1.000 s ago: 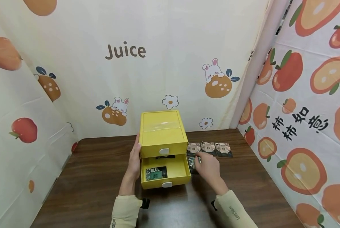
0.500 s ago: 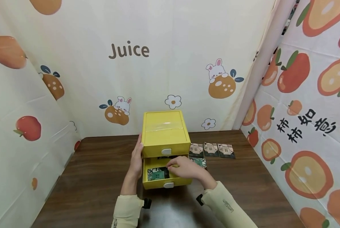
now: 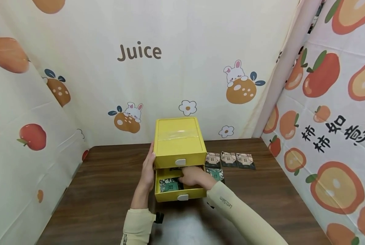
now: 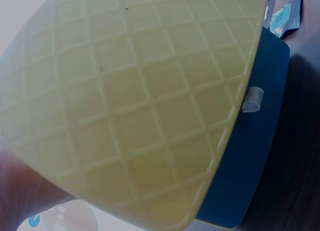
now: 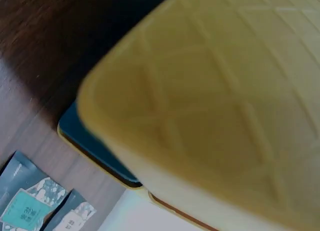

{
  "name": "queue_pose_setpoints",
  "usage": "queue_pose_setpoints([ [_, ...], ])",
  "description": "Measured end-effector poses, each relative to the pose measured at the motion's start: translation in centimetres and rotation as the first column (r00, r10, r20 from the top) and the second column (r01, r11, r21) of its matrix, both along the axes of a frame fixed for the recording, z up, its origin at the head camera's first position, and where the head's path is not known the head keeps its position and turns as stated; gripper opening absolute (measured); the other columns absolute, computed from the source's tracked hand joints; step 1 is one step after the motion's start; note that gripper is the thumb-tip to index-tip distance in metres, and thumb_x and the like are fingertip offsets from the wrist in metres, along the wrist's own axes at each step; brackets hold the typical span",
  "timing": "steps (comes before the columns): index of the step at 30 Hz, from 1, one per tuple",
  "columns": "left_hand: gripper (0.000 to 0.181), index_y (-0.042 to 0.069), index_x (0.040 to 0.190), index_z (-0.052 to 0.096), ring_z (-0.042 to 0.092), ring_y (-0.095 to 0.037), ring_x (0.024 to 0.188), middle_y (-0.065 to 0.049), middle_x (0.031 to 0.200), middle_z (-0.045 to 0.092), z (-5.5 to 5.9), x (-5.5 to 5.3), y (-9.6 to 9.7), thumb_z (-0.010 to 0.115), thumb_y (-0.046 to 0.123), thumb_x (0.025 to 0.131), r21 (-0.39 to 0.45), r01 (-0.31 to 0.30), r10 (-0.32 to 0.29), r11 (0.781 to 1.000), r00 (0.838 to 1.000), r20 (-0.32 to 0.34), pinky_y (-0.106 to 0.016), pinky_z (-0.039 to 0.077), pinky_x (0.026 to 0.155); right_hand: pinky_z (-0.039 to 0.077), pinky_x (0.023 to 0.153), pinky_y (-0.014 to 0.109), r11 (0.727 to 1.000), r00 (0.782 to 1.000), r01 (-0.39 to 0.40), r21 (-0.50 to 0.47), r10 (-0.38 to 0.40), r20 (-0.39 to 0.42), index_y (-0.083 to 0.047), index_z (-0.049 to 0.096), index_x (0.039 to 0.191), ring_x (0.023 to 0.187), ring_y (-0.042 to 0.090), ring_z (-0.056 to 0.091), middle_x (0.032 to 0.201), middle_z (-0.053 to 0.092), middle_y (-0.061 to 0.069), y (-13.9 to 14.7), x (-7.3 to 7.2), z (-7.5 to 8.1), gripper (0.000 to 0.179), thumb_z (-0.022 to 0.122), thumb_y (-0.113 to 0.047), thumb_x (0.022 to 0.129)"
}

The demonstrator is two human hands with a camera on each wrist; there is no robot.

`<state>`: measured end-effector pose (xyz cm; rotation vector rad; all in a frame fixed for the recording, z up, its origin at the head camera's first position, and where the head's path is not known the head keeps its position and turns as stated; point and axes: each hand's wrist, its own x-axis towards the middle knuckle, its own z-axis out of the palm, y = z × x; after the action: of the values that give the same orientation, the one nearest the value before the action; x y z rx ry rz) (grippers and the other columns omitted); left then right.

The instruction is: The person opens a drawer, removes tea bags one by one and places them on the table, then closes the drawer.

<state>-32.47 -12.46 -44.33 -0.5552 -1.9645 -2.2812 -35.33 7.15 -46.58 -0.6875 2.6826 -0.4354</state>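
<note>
A yellow two-drawer box (image 3: 179, 132) stands on the table, its lower drawer (image 3: 170, 196) pulled out. My left hand (image 3: 147, 172) rests along the box's left side. My right hand (image 3: 196, 177) reaches into the lower drawer, fingertips down beside a dark sachet (image 3: 169, 184) with a green label; what they hold is hidden. Another green-label sachet (image 3: 216, 174) lies on the table right of the box, partly behind my right forearm. In the left wrist view, the lattice-patterned box wall (image 4: 130, 101) hides most of my hand. The right wrist view is mostly blurred yellow wall (image 5: 210, 106).
Three pink-label sachets (image 3: 228, 159) lie in a row at the back right of the dark wooden table (image 3: 109, 190). Printed cloth sheets (image 3: 87, 68) stand around the back and sides. Another dark item shows deeper in the drawer.
My right hand has moved left from the green-label sachet on the table into the lower drawer, then deeper in. My left hand stays at the box's left side.
</note>
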Motion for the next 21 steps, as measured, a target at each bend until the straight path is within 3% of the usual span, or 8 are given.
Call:
queue_pose_setpoints([
  [4,0.052,0.008,0.157,0.005,0.006,-0.017,0.145,-0.003,0.162,0.006,0.2,0.0,0.1,0.018,0.020,0.107,-0.007,-0.010,0.010,1.000,1.000,-0.002,-0.051,0.004,0.114,0.047,0.075,0.038,0.999,0.999,-0.034,-0.011,0.034,0.003,-0.002,0.043,0.143,0.084,0.021,0.060,0.123,0.060,0.014,0.2,0.0,0.1,0.055,0.061,-0.021,0.095],
  [7,0.052,0.009,0.157,0.005,0.006,-0.018,0.145,-0.003,0.162,0.006,0.1,-0.2,0.1,0.018,0.021,0.107,-0.006,-0.012,0.012,1.000,1.000,0.003,-0.050,0.004,0.114,0.046,0.075,0.036,0.997,0.997,-0.080,-0.014,0.080,-0.024,-0.003,0.040,0.145,0.085,0.018,0.057,0.127,0.057,0.013,0.4,0.2,0.2,0.058,0.063,-0.015,0.092],
  [10,0.053,0.010,0.157,0.005,0.005,-0.016,0.145,-0.001,0.162,0.006,-0.6,-0.7,0.0,0.019,0.022,0.108,0.002,-0.015,0.015,1.000,1.000,0.008,-0.050,0.004,0.114,0.046,0.069,0.034,0.990,0.984,-0.140,0.030,0.142,-0.107,-0.009,0.050,0.135,0.079,0.015,0.055,0.107,0.062,0.007,0.3,0.4,0.4,0.049,0.066,-0.011,0.088],
  [14,0.052,0.016,0.157,0.007,0.004,-0.011,0.145,0.006,0.161,0.007,-1.9,-1.3,-0.1,0.020,0.026,0.108,0.011,-0.035,0.035,0.999,0.999,0.009,-0.046,0.004,0.115,0.045,0.058,0.032,0.972,0.951,-0.200,0.122,0.223,-0.216,-0.012,0.053,0.129,0.064,0.013,0.052,0.078,0.057,-0.002,0.3,0.8,0.3,0.045,0.067,-0.009,0.086],
  [16,0.052,0.018,0.157,0.008,0.005,-0.009,0.144,0.008,0.160,0.008,-2.2,-1.4,-0.1,0.020,0.028,0.108,0.010,-0.042,0.042,0.999,0.999,0.000,-0.045,0.004,0.115,0.044,0.054,0.031,0.961,0.925,-0.227,0.159,0.264,-0.274,-0.012,0.054,0.128,0.059,0.012,0.050,0.071,0.052,-0.004,0.3,1.1,0.2,0.044,0.068,-0.007,0.086],
  [18,0.053,0.017,0.157,0.008,0.005,-0.009,0.144,0.008,0.160,0.008,-2.5,-1.5,-0.1,0.022,0.031,0.108,0.011,-0.041,0.041,0.999,0.999,-0.014,-0.045,0.003,0.115,0.045,0.052,0.030,0.948,0.878,-0.254,0.189,0.308,-0.366,-0.013,0.055,0.123,0.057,0.012,0.050,0.069,0.051,-0.004,0.5,1.3,0.0,0.040,0.068,-0.005,0.086],
  [21,0.055,0.015,0.158,0.008,0.005,-0.009,0.144,0.009,0.160,0.009,-2.7,-1.5,-0.1,0.023,0.034,0.107,0.010,-0.039,0.039,0.999,0.999,-0.023,-0.046,0.003,0.115,0.050,0.057,0.031,0.931,0.771,-0.279,0.236,0.364,-0.522,-0.014,0.058,0.115,0.062,0.013,0.057,0.075,0.055,-0.002,0.7,1.3,-0.2,0.029,0.067,-0.005,0.089],
])
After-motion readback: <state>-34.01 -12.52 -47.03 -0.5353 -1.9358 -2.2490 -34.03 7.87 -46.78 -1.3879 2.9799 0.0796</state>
